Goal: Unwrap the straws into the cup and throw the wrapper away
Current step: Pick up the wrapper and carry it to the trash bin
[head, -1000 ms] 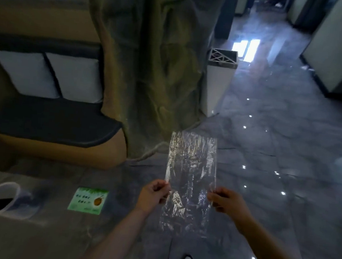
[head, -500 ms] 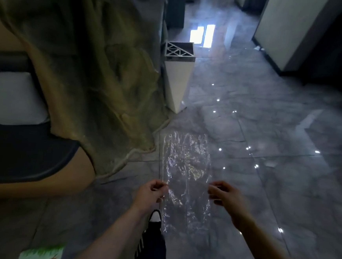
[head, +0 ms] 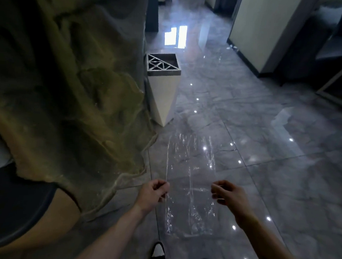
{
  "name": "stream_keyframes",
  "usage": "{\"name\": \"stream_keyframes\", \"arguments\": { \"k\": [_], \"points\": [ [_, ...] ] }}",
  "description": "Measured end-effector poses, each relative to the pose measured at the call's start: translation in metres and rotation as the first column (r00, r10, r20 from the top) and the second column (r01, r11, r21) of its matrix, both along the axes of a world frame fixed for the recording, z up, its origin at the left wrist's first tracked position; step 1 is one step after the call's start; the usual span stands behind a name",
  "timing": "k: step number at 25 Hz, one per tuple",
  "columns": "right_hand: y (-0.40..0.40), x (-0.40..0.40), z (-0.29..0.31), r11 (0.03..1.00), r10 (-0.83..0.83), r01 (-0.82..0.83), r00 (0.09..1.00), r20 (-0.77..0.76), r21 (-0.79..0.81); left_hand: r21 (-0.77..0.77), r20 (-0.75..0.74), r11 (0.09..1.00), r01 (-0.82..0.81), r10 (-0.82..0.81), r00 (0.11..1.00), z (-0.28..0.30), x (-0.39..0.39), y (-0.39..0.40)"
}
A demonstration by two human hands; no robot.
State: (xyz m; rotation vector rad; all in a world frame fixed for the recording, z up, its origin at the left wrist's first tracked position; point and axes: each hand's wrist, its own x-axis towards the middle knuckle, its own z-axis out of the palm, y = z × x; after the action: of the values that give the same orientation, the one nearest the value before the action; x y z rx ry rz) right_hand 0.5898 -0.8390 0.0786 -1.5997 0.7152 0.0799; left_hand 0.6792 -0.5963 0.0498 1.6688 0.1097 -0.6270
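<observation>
Clearly the step in hand is the carry to the bin: the clear wrapper [head: 190,182], empty and flat as far as can be seen, hangs stretched between both hands over the glossy grey floor [head: 274,178]. The left hand [head: 152,193] pinches the wrapper's left edge between thumb and curled fingers; the right hand [head: 227,195] has its fingers curled at the right edge, and whether they truly nip the film or only touch it cannot be told. The white bin [head: 163,88] with a dark lattice top stands farther off and a little to the left, just beside the rough rock-like wall [head: 67,80], well apart from the hands. To do this well, I would judge it best to gather the film into one hand and crumple it before reaching the bin, since a flat, light sheet would likely drift or catch on the lattice instead of dropping through an opening. A firm grip matters too, as slick film slips easily. A shoe tip [head: 157,249] shows near the lower edge. No cup or straws are in view. No brand, label or writing can be read anywhere
</observation>
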Motion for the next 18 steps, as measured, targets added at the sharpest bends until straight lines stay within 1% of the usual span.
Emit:
{"name": "stream_keyframes", "arguments": {
  "k": [4, 8, 14, 18],
  "points": [
    [-0.01, 0.04, 0.0, 0.999, -0.039, 0.039, 0.999, 0.004, -0.018, 0.012, 0.059, 1.0, 0.025, -0.026, 0.998, 0.003, 0.055, -0.016],
    [-0.036, 0.074, -0.004, 0.997, -0.079, 0.079, 0.997, 0.007, -0.008, 0.054, 0.114, 0.994, 0.094, -0.1, 0.989, 0.004, 0.099, -0.045],
    [-0.099, 0.136, -0.013, 0.998, -0.063, 0.063, 0.998, 0.004, -0.002, 0.106, 0.178, 0.988, 0.111, -0.129, 0.976, -0.001, 0.162, -0.108],
    [-0.161, 0.183, -0.005, 0.999, -0.047, 0.047, 0.999, 0.019, 0.003, 0.129, 0.188, 0.986, 0.101, -0.124, 0.974, 0.002, 0.201, -0.167]
  ]
}}
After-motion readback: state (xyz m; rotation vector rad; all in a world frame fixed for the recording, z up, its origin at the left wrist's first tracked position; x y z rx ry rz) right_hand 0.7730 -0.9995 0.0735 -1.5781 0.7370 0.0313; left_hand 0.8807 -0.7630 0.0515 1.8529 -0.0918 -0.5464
